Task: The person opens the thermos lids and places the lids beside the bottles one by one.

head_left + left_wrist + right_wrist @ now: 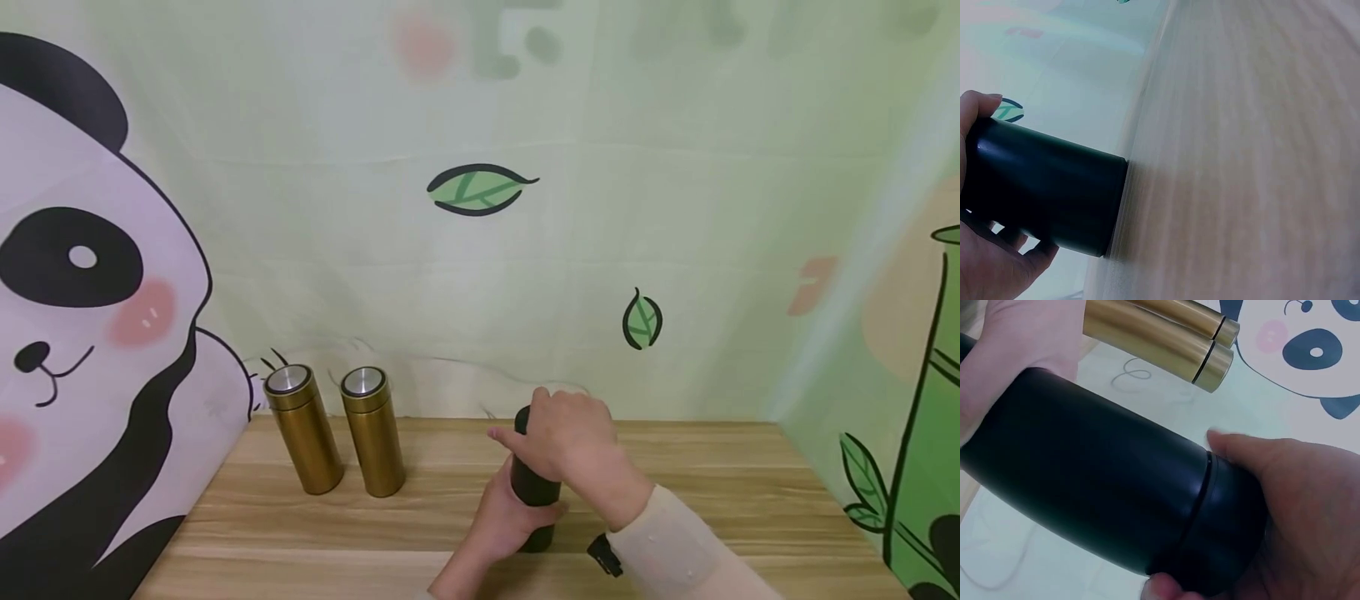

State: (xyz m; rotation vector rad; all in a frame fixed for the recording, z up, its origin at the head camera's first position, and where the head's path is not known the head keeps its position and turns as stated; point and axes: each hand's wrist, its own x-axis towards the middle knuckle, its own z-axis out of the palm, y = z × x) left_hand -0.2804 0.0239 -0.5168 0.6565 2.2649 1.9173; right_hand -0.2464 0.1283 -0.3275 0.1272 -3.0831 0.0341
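Observation:
A black thermos flask (534,485) stands upright on the wooden table between both hands. My left hand (504,515) grips its body at the lower half, thumb across the near side. From above, my right hand (573,433) holds the lid, its fingers wrapped over the top. The right wrist view shows the seam below the black lid (1235,500), with thumb and fingertips around it on opposite sides. In the left wrist view the base of the flask (1100,206) meets the tabletop, and fingers curl around the body.
Two gold thermos flasks (306,442) with silver-topped lids stand upright side by side to the left on the table (450,450). Behind the table hangs a pale green backdrop (337,208) printed with a panda and leaves. A black strap buckle (604,556) sits at the right wrist.

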